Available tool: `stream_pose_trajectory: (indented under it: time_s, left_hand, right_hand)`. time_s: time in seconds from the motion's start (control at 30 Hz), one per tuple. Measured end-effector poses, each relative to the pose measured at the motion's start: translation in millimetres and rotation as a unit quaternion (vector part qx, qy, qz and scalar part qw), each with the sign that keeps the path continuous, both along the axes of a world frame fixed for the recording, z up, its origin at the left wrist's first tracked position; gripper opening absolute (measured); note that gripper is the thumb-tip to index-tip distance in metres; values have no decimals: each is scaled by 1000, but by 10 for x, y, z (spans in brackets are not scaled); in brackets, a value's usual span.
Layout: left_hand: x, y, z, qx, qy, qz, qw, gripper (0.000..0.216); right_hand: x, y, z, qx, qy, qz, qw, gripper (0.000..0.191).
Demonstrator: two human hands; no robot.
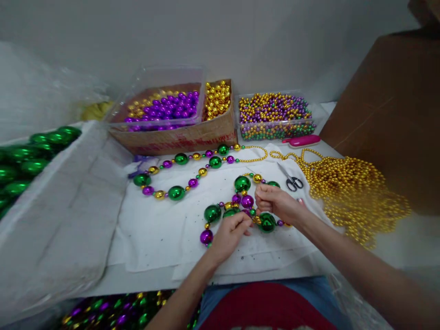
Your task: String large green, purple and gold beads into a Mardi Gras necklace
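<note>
A bead necklace (212,213) of large green, purple and gold balls lies bunched on the white cloth (151,238) in front of me. My left hand (233,229) is closed at its near side, fingertips pinched against the small gold beads. Just up and to the right, my right hand (277,201) is curled into a pinch above the same beads. What sits between its fingers is too small or hidden to make out. Both hands cover part of the strand. A second bead necklace (176,193) stretches out in a long loop farther back, ending in fine gold beads.
Scissors (290,178) and a pink-handled tool (304,140) lie beyond my right hand. A heap of gold bead strands (347,183) spreads at right. Behind stand a cardboard box (175,141) under a clear bin and a tub of small beads (275,123). A white-lined container (65,206) borders the left.
</note>
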State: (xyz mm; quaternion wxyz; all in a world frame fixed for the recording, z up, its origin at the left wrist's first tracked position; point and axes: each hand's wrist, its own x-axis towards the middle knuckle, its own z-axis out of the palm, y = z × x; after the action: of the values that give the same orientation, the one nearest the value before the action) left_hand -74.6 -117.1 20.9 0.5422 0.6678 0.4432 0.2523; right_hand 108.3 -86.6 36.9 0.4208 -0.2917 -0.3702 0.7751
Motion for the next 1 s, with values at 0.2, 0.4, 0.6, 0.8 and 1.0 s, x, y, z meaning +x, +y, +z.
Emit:
stream_pose_trajectory:
  time_s: [0.2, 0.4, 0.6, 0.8, 1.0]
  left_hand:
    - [40, -478, -477, 19, -10, 115, 993, 26]
    - [-137, -442, -345, 55, -53, 103, 992, 25]
    - [-232, -463, 0, 73, -62, 149, 984, 19]
    - [-308, -448, 252, -53, -267, 192, 943, 17]
    - [-269, -296, 367, -180, -561, 182, 787, 12]
  right_hand:
    - [-118, -234, -258, -14, -18, 26, 999, 30]
    - [-197, -329, -237, -13, 4, 18, 1000, 25]
    - [-251, -375, -8, -16, 49, -12, 999, 25]
    - [-312, -355, 162, -61, 145, -29, 987, 18]
    - [-421, -291, 287, -85, 224, -18, 971, 19]
